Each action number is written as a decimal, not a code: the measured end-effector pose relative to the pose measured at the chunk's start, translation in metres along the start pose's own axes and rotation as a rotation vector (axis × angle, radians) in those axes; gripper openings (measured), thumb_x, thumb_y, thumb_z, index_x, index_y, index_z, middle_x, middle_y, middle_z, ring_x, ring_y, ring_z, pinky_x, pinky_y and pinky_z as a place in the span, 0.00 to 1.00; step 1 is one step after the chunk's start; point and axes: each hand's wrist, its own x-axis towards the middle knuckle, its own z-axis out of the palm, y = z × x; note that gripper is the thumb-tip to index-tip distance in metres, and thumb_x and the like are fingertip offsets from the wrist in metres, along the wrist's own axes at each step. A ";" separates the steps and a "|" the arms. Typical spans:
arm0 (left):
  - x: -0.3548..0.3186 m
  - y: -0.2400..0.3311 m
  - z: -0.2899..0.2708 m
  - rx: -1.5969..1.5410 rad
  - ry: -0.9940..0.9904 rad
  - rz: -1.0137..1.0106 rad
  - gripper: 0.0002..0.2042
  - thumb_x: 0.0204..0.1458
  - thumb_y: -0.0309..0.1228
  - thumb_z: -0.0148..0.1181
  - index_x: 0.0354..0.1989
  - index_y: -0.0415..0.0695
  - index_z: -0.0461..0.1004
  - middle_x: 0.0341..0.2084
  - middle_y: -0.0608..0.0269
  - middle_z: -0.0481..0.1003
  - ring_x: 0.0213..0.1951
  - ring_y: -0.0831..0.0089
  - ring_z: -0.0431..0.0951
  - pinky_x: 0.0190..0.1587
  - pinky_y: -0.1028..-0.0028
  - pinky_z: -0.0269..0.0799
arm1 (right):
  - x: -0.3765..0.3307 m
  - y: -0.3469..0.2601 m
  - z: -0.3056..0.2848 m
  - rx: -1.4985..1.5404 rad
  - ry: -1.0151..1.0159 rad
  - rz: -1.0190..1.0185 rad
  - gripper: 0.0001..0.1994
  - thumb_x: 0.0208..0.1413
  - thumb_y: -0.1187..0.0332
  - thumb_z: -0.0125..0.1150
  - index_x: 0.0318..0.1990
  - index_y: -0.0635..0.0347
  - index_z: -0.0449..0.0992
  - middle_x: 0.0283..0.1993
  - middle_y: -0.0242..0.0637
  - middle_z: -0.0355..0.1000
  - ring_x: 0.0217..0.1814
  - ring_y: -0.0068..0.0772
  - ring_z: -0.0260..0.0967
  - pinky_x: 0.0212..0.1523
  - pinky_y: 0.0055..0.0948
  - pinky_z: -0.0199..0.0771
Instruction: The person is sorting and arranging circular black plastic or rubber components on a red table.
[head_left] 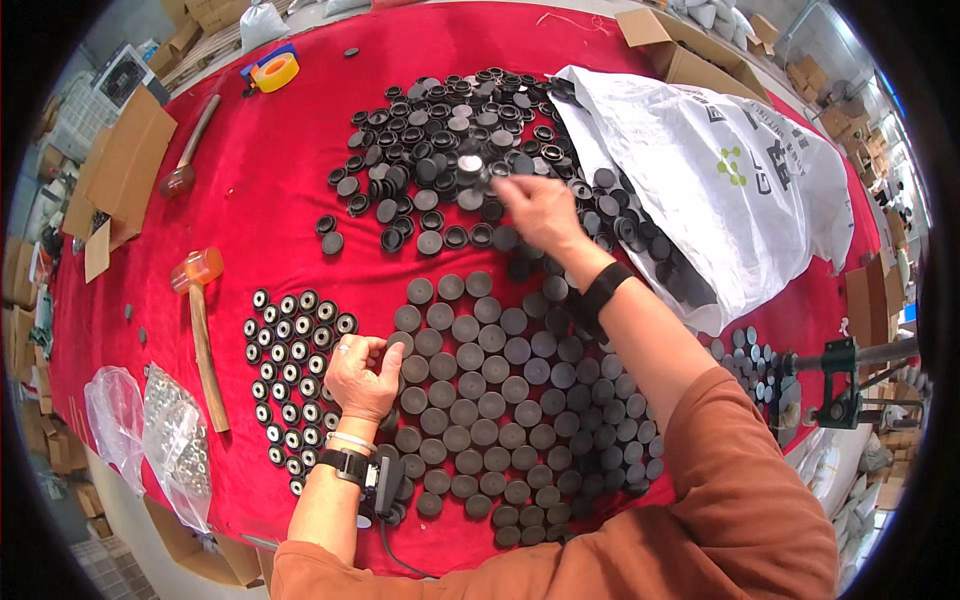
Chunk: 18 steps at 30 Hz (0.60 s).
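Note:
My left hand (362, 378) rests at the left edge of a field of flat dark grey round caps (484, 431), fingers curled in. Its thumb tip touches a single dark cap (400, 343); whatever lies between the fingers is hidden. My right hand (543, 212) reaches over a loose heap of black round caps (420, 120), its fingertips smeared by motion. Just beyond those fingertips shows a blurred dark piece with a shiny bright centre (469, 163); whether it is held I cannot tell. Left of my left hand lie black round pieces with pale metal centres (290, 370).
A white woven sack (720, 180) lies open at the right of the heap. Two mallets, one orange-headed (197, 270) and one darker (178, 180), lie at the left. Nearby are a clear bag of small metal parts (175, 440), yellow tape (275, 72) and a green hand press (840, 385).

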 end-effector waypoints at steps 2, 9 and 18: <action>-0.001 -0.001 0.002 -0.028 -0.004 -0.053 0.10 0.41 0.34 0.66 0.21 0.43 0.72 0.17 0.67 0.68 0.18 0.76 0.70 0.20 0.78 0.66 | 0.016 0.016 -0.017 -0.184 0.025 0.031 0.18 0.51 0.51 0.55 0.35 0.56 0.78 0.29 0.46 0.73 0.37 0.47 0.72 0.40 0.41 0.70; -0.003 -0.002 0.002 -0.030 -0.018 -0.109 0.11 0.39 0.36 0.67 0.21 0.44 0.72 0.17 0.68 0.68 0.19 0.75 0.70 0.22 0.76 0.66 | 0.017 0.033 -0.026 -0.579 -0.195 -0.140 0.13 0.45 0.62 0.63 0.39 0.54 0.75 0.41 0.42 0.70 0.45 0.46 0.69 0.44 0.40 0.70; -0.003 -0.002 0.003 -0.032 -0.001 -0.099 0.11 0.39 0.37 0.66 0.20 0.45 0.72 0.16 0.68 0.68 0.18 0.75 0.70 0.21 0.77 0.65 | 0.004 0.027 -0.028 -0.283 -0.183 -0.401 0.07 0.44 0.70 0.58 0.33 0.59 0.75 0.35 0.42 0.70 0.39 0.47 0.70 0.42 0.38 0.70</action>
